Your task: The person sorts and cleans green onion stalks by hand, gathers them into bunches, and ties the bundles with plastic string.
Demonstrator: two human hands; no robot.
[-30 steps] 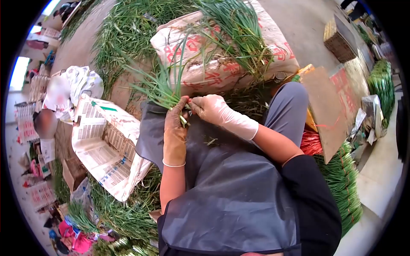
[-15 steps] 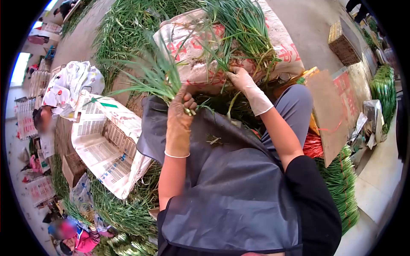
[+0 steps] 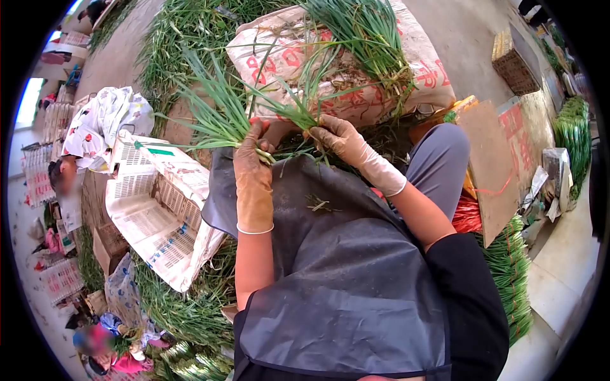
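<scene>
My left hand (image 3: 252,162), in a stained glove, is closed around a bunch of green onions (image 3: 219,114), leaves fanning up and left, pale stem ends poking out at the right. A hand's width to the right, my right hand (image 3: 340,140), also gloved, pinches a smaller clump of green onions (image 3: 297,111) near its base. Both hands are above my dark apron (image 3: 343,273). Beyond them, a larger pile of green onions (image 3: 365,38) lies on a white sack with red print (image 3: 267,54), among loose dirt and trimmings.
A white plastic crate (image 3: 152,209) stands tilted at my left, beside heaped greens (image 3: 184,305). To the right are a cardboard sheet (image 3: 486,171), stacked green bundles (image 3: 508,286) and a woven box (image 3: 516,63). A person in pink (image 3: 121,355) is at the lower left.
My right hand has come left and down from the pile, bringing a small clump close to my left hand. My left hand has shifted slightly left and down with its bunch.
</scene>
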